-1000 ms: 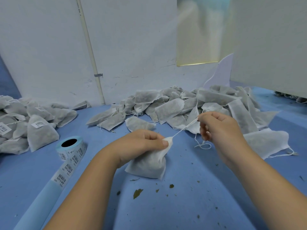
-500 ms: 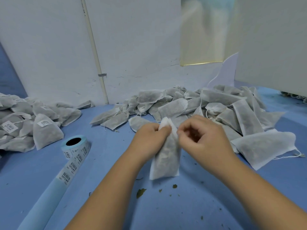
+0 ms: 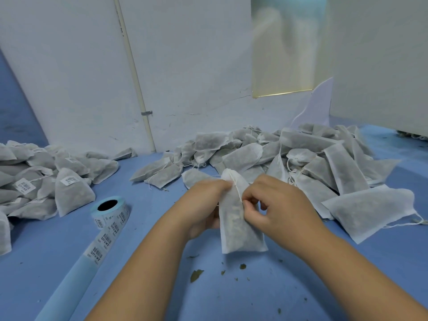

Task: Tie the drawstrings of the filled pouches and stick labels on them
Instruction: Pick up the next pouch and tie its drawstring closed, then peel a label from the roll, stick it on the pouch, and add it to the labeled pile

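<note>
A blue desk [image 3: 231,300] runs back to a white wall [image 3: 196,66], and a thin pipe [image 3: 135,72] climbs that wall in the upper left of the frame. In the middle of the frame I hold one filled pouch [image 3: 239,230] upright, with its gathered mouth at the top and its flat bottom edge low over the desk. I cannot tell whether that edge touches the surface.

My left hand [image 3: 206,205] grips the upper part of the pouch from the left, fingers curled round behind it. My right hand [image 3: 275,207] sits at the pouch's right edge, with thumb and forefinger pinching the white drawstring [image 3: 235,186]. The drawstring runs down from the mouth along the front of the pouch to those fingertips.

Behind my hands, across the centre and right of the frame, a loose heap of pouches [image 3: 301,154] lies against the wall, with strings trailing from some of them. At the left edge sits a second pile [image 3: 34,179], where several pouches carry white barcode labels.

Between that pile and my left forearm a label roll [image 3: 110,210] lies on the desk. Its strip [image 3: 102,242] is unrolled toward the lower left of the frame, with barcode labels on the stretch nearest the roll. Leaf bits [image 3: 196,275] are scattered on the desk just below the pouch.
</note>
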